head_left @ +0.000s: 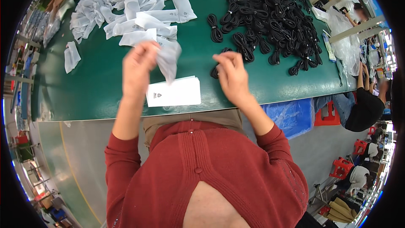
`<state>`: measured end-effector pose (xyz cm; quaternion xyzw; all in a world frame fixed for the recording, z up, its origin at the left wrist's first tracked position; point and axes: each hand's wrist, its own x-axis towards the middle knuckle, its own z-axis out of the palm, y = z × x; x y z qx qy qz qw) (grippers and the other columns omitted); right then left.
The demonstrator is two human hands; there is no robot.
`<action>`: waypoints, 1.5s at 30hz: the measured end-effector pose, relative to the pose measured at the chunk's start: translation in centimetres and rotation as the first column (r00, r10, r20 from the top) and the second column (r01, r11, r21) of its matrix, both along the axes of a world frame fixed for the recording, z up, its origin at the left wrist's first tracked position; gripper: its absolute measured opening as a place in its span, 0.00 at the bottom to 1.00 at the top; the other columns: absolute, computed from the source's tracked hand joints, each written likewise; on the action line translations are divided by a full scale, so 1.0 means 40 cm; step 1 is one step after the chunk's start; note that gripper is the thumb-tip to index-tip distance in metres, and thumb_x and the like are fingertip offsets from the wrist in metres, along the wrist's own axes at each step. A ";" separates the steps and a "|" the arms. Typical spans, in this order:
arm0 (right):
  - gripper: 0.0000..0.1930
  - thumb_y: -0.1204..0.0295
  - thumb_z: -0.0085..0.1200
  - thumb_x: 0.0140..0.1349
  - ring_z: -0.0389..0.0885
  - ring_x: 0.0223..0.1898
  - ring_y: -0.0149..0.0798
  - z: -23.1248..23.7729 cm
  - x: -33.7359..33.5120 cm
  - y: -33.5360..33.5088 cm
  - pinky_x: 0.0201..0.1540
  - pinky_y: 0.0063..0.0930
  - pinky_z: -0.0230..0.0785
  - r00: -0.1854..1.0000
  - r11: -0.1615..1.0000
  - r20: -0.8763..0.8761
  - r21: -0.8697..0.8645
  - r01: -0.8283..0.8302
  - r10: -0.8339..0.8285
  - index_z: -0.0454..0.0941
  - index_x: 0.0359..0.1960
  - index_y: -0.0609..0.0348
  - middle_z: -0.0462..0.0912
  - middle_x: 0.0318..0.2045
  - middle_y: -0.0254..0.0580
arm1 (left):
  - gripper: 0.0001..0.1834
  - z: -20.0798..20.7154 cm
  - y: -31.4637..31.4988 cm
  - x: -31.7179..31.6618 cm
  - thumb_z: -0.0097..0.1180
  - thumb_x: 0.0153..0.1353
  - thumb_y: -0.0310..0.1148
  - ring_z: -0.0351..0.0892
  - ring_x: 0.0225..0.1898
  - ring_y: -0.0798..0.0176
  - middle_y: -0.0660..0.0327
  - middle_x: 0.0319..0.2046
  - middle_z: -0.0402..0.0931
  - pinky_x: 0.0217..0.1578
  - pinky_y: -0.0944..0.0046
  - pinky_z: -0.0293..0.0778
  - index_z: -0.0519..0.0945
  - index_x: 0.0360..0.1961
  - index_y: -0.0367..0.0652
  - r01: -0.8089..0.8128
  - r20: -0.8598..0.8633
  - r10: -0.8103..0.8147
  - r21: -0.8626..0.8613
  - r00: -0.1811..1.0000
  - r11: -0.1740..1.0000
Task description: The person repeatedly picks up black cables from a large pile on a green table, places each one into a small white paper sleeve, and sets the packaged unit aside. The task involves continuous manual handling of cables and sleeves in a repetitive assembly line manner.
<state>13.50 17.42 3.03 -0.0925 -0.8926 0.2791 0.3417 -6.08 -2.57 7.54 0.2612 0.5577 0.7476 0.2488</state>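
Note:
My left hand (141,61) is pinched on the upper end of a white translucent pouch (169,61), blurred by motion, which hangs over the table to the right of the fingers. Below it lies a stack of flat white pouches (179,93) with a small dark print, close to the table's front edge. My right hand (233,76) is over the green table, fingers bent and apart. Just by its fingertips is a coiled black cable (214,72), partly covered by the hand; whether they touch it I cannot tell.
Many filled white pouches (126,12) are heaped at the back left, with one pouch (71,57) lying apart. A large pile of coiled black cables (274,21) covers the back right. Clear plastic bags (344,33) lie at the right end. Blue plastic (291,116) is below the edge. Other people sit nearby.

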 end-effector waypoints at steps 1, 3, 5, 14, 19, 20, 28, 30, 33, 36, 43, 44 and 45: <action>0.23 0.84 0.56 0.53 0.78 0.42 0.46 0.004 -0.007 0.028 0.42 0.36 0.76 0.995 0.992 0.089 0.122 0.038 -0.049 0.77 0.53 0.57 0.73 0.53 0.51 | 0.08 0.029 0.001 -0.046 0.58 0.65 0.27 0.71 0.39 0.75 0.67 0.41 0.75 0.38 0.74 0.66 0.80 0.43 0.36 -0.115 -0.076 0.113 -0.016 0.991 0.993; 0.23 0.83 0.54 0.51 0.74 0.52 0.49 0.000 -0.010 0.081 0.50 0.42 0.71 0.961 0.929 0.248 0.369 0.026 -0.125 0.78 0.53 0.56 0.73 0.57 0.49 | 0.10 0.059 0.010 -0.070 0.57 0.65 0.26 0.72 0.37 0.74 0.66 0.42 0.75 0.38 0.73 0.68 0.79 0.47 0.35 -0.298 -0.269 0.292 0.018 0.918 0.954; 0.22 0.81 0.54 0.53 0.72 0.55 0.49 -0.027 -0.012 0.109 0.53 0.43 0.67 0.960 0.890 0.259 0.456 -0.020 -0.111 0.78 0.52 0.57 0.73 0.57 0.48 | 0.12 0.075 0.041 -0.059 0.58 0.64 0.25 0.73 0.36 0.73 0.65 0.43 0.75 0.38 0.73 0.69 0.79 0.49 0.36 -0.418 -0.482 0.425 0.127 0.766 0.899; 0.18 0.72 0.66 0.55 0.80 0.36 0.50 -0.014 0.018 0.048 0.38 0.42 0.72 0.974 0.999 0.222 -0.048 -0.022 0.032 0.70 0.42 0.60 0.79 0.35 0.48 | 0.08 -0.157 0.017 0.208 0.65 0.54 0.24 0.76 0.34 0.59 0.59 0.35 0.75 0.36 0.62 0.74 0.81 0.35 0.40 -0.081 -0.785 -0.301 -0.405 0.541 0.911; 0.16 0.70 0.65 0.58 0.79 0.29 0.53 -0.013 0.070 -0.010 0.30 0.37 0.71 0.985 0.971 0.153 -0.234 -0.045 0.082 0.71 0.39 0.61 0.78 0.31 0.48 | 0.05 -0.206 0.018 0.218 0.64 0.56 0.23 0.75 0.31 0.61 0.59 0.30 0.75 0.35 0.62 0.72 0.79 0.31 0.38 -0.107 -0.702 -0.238 -0.410 0.672 0.906; 0.16 0.70 0.65 0.58 0.79 0.29 0.53 -0.009 0.084 -0.016 0.30 0.37 0.71 0.983 0.973 0.156 -0.224 -0.060 0.096 0.71 0.39 0.62 0.78 0.31 0.48 | 0.04 -0.206 0.018 0.218 0.63 0.56 0.23 0.75 0.31 0.62 0.59 0.29 0.75 0.34 0.63 0.71 0.79 0.31 0.38 -0.088 -0.652 -0.223 -0.410 0.725 0.908; 0.14 0.72 0.64 0.57 0.79 0.31 0.53 0.027 0.141 -0.024 0.31 0.39 0.72 0.908 0.968 0.336 -0.087 -0.234 0.250 0.71 0.40 0.61 0.77 0.35 0.45 | 0.03 -0.194 0.009 0.207 0.62 0.58 0.22 0.70 0.28 0.69 0.62 0.28 0.75 0.31 0.68 0.68 0.79 0.32 0.37 -0.025 -0.383 -0.143 -0.402 0.913 0.915; 0.14 0.71 0.64 0.58 0.80 0.31 0.50 0.030 0.138 -0.023 0.32 0.37 0.72 0.881 0.956 0.372 -0.122 -0.267 0.294 0.72 0.40 0.60 0.78 0.35 0.44 | 0.03 -0.191 0.009 0.207 0.62 0.57 0.22 0.70 0.29 0.68 0.62 0.29 0.75 0.33 0.68 0.68 0.79 0.32 0.37 -0.012 -0.393 -0.151 -0.384 0.907 0.923; 0.14 0.71 0.65 0.57 0.80 0.31 0.41 0.016 0.124 -0.022 0.34 0.32 0.71 0.842 0.907 0.394 -0.350 -0.233 0.369 0.73 0.40 0.61 0.78 0.34 0.41 | 0.04 -0.169 0.008 0.210 0.62 0.56 0.22 0.71 0.32 0.64 0.61 0.32 0.76 0.36 0.66 0.69 0.78 0.31 0.38 0.014 -0.509 -0.191 -0.331 0.839 0.944; 0.14 0.72 0.66 0.57 0.78 0.32 0.32 -0.015 0.110 -0.029 0.35 0.28 0.69 0.832 0.704 0.331 -0.703 -0.096 0.444 0.76 0.43 0.61 0.78 0.32 0.37 | 0.05 -0.150 0.011 0.213 0.62 0.55 0.22 0.72 0.37 0.61 0.61 0.36 0.76 0.39 0.64 0.68 0.78 0.31 0.40 0.023 -0.692 -0.209 -0.267 0.691 0.963; 0.23 0.75 0.66 0.55 0.76 0.35 0.31 0.013 0.068 -0.068 0.37 0.25 0.69 0.913 0.820 0.138 -0.506 -0.269 0.385 0.78 0.55 0.57 0.73 0.38 0.39 | 0.05 -0.107 0.024 0.191 0.63 0.53 0.23 0.73 0.40 0.58 0.60 0.38 0.77 0.42 0.61 0.68 0.78 0.30 0.41 -0.046 -0.700 -0.141 -0.240 0.700 0.970; 0.24 0.76 0.66 0.55 0.76 0.36 0.32 0.015 0.061 -0.076 0.38 0.24 0.69 0.916 0.828 0.079 -0.465 -0.315 0.393 0.78 0.56 0.57 0.72 0.39 0.39 | 0.05 -0.102 0.027 0.179 0.63 0.54 0.23 0.73 0.40 0.59 0.60 0.38 0.77 0.42 0.62 0.68 0.78 0.30 0.41 -0.055 -0.694 -0.122 -0.226 0.710 0.973; 0.25 0.78 0.66 0.54 0.77 0.38 0.35 0.015 0.051 -0.080 0.40 0.27 0.71 0.910 0.785 -0.024 -0.496 -0.370 0.414 0.77 0.56 0.56 0.72 0.44 0.43 | 0.04 -0.085 0.027 0.165 0.62 0.56 0.24 0.72 0.39 0.63 0.61 0.38 0.76 0.42 0.66 0.67 0.78 0.31 0.40 -0.013 -0.580 -0.149 -0.266 0.801 0.964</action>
